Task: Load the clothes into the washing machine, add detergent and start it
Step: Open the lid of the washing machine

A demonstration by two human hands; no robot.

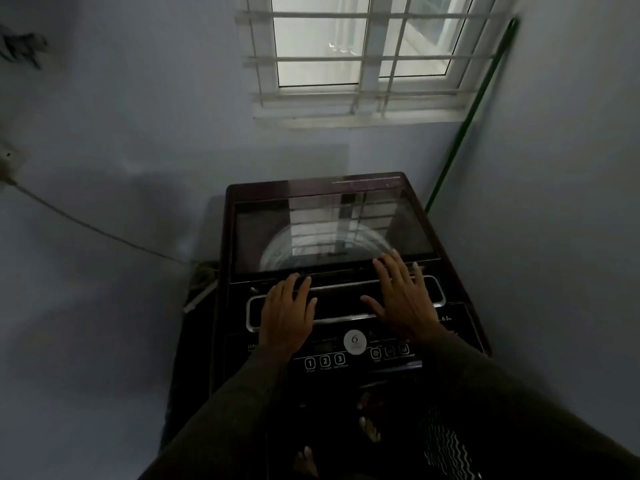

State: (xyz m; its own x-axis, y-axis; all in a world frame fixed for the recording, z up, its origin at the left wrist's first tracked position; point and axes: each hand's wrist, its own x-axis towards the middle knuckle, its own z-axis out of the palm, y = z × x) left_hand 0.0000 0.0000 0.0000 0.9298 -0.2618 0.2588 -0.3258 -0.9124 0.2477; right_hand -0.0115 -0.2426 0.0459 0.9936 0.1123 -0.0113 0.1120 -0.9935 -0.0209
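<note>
A dark top-loading washing machine [460, 271] stands in the room's corner under a window. Its glass lid [311, 220] lies closed, and the drum shows faintly through it. My left hand [287, 310] rests flat on the lid's chrome-trimmed front handle [339, 289], fingers apart. My right hand [401, 292] lies flat on the same handle further right, fingers spread up to the glass edge. Neither hand holds anything. The control panel [356, 355] with numbered buttons sits just below my wrists. No clothes or detergent can be made out.
A barred window [360, 57] is above the machine. A green pole [474, 112] leans in the right corner. A cable [90, 226] runs along the left wall from a socket. My bare feet and a patterned mat [446, 448] are on the floor in front.
</note>
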